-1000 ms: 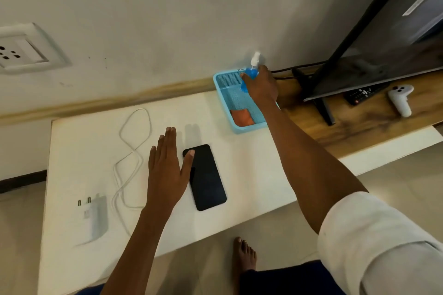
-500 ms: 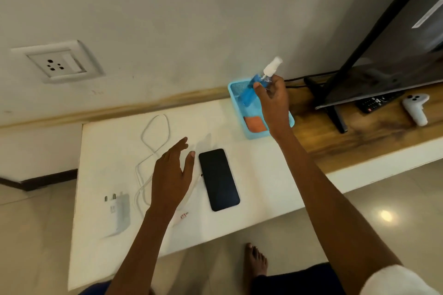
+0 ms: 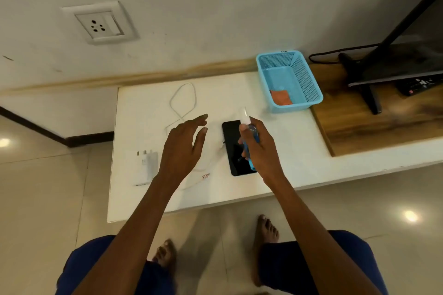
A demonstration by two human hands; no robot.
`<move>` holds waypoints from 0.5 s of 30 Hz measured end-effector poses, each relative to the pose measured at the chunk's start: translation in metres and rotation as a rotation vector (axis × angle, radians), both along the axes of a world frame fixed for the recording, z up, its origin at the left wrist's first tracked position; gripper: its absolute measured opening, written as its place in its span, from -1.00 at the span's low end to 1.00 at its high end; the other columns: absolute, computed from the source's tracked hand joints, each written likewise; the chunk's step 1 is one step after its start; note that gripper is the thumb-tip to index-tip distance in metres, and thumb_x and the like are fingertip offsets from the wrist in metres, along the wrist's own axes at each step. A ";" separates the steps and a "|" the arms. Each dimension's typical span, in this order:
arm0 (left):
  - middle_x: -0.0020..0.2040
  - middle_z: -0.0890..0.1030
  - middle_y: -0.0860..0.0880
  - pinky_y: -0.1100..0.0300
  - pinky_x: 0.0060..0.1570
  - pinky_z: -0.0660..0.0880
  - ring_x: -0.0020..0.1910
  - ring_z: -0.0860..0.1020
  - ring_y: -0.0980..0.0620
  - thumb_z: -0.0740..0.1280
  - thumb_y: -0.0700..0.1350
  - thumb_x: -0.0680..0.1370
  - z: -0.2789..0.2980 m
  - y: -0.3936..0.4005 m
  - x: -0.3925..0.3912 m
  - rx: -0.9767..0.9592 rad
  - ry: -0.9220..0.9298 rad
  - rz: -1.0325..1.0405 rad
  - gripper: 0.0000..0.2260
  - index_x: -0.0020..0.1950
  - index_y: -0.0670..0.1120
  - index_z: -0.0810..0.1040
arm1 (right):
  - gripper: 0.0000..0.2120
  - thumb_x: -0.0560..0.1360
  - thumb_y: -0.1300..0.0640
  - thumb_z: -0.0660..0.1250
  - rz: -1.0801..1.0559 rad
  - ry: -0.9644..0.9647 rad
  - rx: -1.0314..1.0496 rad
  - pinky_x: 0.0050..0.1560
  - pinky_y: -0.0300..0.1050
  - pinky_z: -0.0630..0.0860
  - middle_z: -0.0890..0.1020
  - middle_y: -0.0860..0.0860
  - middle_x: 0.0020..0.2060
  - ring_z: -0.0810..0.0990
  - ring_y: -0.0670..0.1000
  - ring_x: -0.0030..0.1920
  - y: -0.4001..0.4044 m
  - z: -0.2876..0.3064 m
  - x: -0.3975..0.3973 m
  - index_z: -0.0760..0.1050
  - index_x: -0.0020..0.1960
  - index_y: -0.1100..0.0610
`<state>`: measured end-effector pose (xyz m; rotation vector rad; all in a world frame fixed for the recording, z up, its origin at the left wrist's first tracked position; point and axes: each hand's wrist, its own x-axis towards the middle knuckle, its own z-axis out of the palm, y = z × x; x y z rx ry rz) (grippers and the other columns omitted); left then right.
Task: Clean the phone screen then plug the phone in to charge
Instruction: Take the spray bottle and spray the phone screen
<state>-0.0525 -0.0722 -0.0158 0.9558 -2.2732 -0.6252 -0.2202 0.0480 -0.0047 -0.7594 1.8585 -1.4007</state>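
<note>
A black phone [image 3: 232, 148] lies screen up on the white table [image 3: 287, 155]. My right hand [image 3: 260, 151] grips a small blue spray bottle [image 3: 251, 135] with a white nozzle, held just above the phone and covering its right side. My left hand [image 3: 184, 148] hovers to the left of the phone with its fingers spread and relaxed, holding nothing. A white charging cable [image 3: 183, 103] loops behind that hand, and its plug end [image 3: 205, 176] lies near my wrist. The white charger adapter [image 3: 149, 163] lies at the table's left. A wall socket [image 3: 102, 23] sits up on the wall.
A light blue plastic basket [image 3: 305, 79] holding an orange cloth [image 3: 281, 97] stands at the table's back right. Beyond it a wooden shelf [image 3: 359, 122] carries a TV stand [image 3: 370, 96], a black cable and a remote [image 3: 417, 84]. My bare feet are on the tiled floor below.
My right hand lifted the spray bottle out of the basket and brought it down and left over the phone. My left hand rose off the table and curled slightly.
</note>
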 end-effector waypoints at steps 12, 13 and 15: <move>-0.02 0.61 0.10 0.45 -0.05 0.32 -0.12 0.52 0.20 0.31 -0.06 0.63 0.016 0.011 -0.011 0.094 0.201 -0.056 -0.80 0.22 -0.03 0.62 | -0.57 0.53 -0.30 0.17 0.365 0.581 0.109 0.02 -0.17 0.50 0.60 -0.22 0.12 0.57 -0.13 -0.03 -0.009 -0.013 -0.011 0.36 0.35 -0.20; -0.03 0.61 0.08 0.45 -0.07 0.33 -0.13 0.54 0.16 0.32 -0.07 0.62 0.017 0.012 -0.012 0.105 0.193 -0.073 -0.81 0.19 -0.03 0.63 | -0.57 0.53 -0.28 0.18 0.371 0.581 0.110 0.03 -0.17 0.50 0.59 -0.22 0.11 0.56 -0.13 -0.04 -0.008 -0.012 -0.012 0.39 0.35 -0.19; -0.04 0.60 0.08 0.43 -0.12 0.34 -0.13 0.55 0.12 0.34 -0.07 0.61 0.019 0.012 -0.013 0.170 0.178 -0.077 -0.84 0.15 -0.02 0.65 | -0.57 0.52 -0.28 0.18 0.368 0.588 0.102 0.03 -0.19 0.49 0.59 -0.22 0.12 0.56 -0.13 -0.03 -0.005 -0.011 -0.014 0.39 0.34 -0.18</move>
